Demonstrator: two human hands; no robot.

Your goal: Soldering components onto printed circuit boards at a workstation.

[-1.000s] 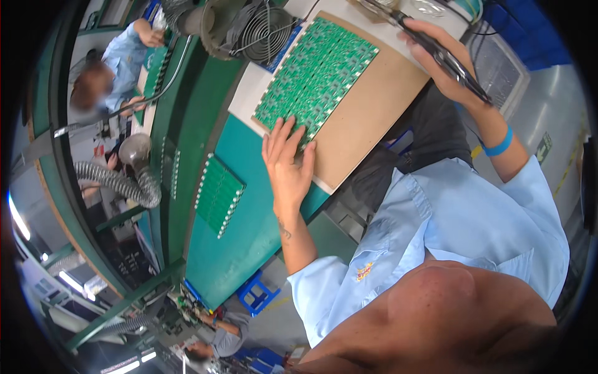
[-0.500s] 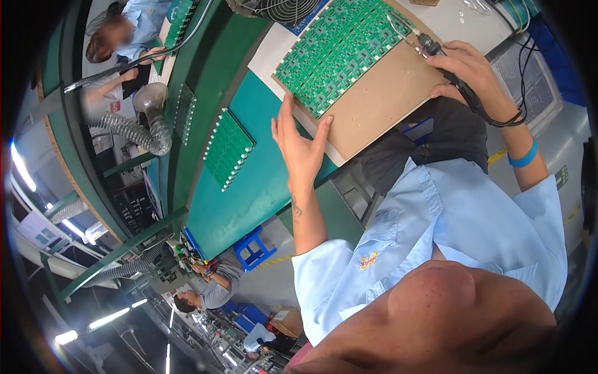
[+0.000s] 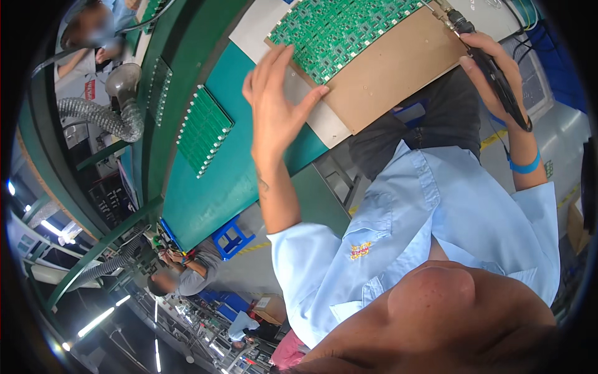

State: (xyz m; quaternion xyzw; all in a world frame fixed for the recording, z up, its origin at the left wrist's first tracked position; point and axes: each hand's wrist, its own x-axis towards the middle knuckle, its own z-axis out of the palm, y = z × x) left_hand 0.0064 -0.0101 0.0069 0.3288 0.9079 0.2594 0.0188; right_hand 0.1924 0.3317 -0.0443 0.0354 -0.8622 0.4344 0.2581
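A panel of green circuit boards [image 3: 342,37] with many small parts lies on a brown board [image 3: 392,81] in front of me. My left hand [image 3: 274,106] is at the panel's left corner, fingers stretched and thumb apart, holding nothing. Its thumb tip is close to the corner; whether it touches cannot be told. My right hand [image 3: 507,78] is closed around the black handle of a soldering iron [image 3: 462,23]. The iron's metal front end reaches over the panel's far right end, near the picture's top edge. The lower handle and cord run down along my wrist.
A white sheet [image 3: 249,34] lies under the brown board on the green bench [image 3: 205,193]. Stacked green circuit boards [image 3: 204,131] sit to the left. Beyond are a flexible fume duct [image 3: 103,112], a blue stool [image 3: 232,238] and co-workers.
My left hand has shifted left and up, its fingers fanning out from the panel's edge. My right hand with the soldering iron has moved right. The bench scene sits higher in view.
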